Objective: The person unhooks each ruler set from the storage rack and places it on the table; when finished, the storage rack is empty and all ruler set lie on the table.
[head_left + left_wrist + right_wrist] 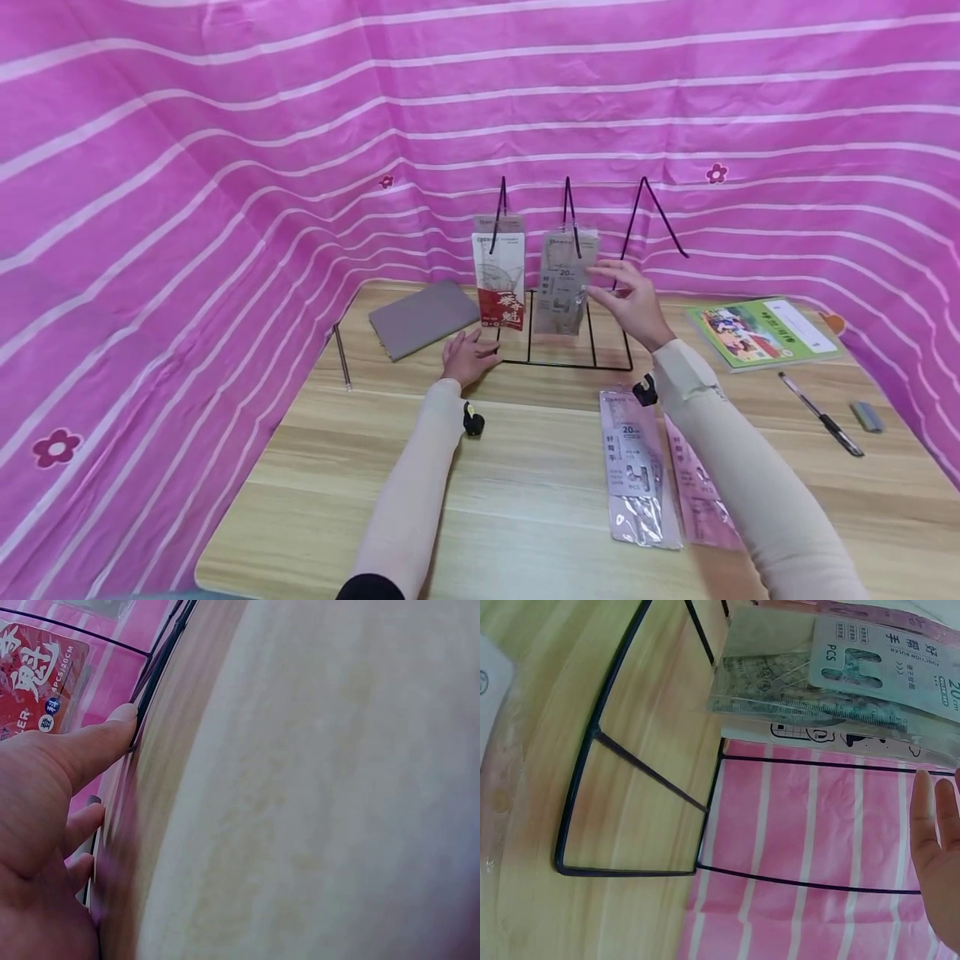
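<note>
Cloth (450,67): pink, white-striped, draped behind and beside wood-grain tabletop (322,500).
Rack (566,364): black wire, at tabletop's 12 o'clock.
Grey packet (558,287): hung upright on middle hook (567,185), probably via a top hole, too small to tell.
Grey packet contents: clear ruler (780,679) plus printed card (900,664), visible through plastic.
Red-and-white packet (498,283): on left hook (503,185), at grey packet's 9 o'clock.
Left hand (469,358): fingers spread, thumb against base bar (155,679) at rack's 7 o'clock; likely steadying the frame.
Right hand (632,304): fingers extended, tips apart, touching grey packet's 3 o'clock edge; likely squaring it.
Pink packets (632,450): two, flat at rack's 5 o'clock, presumably for right-hand reach.
Notebook (426,317): rack's 9 o'clock.
Picture book (765,333): rack's 4 o'clock.
</note>
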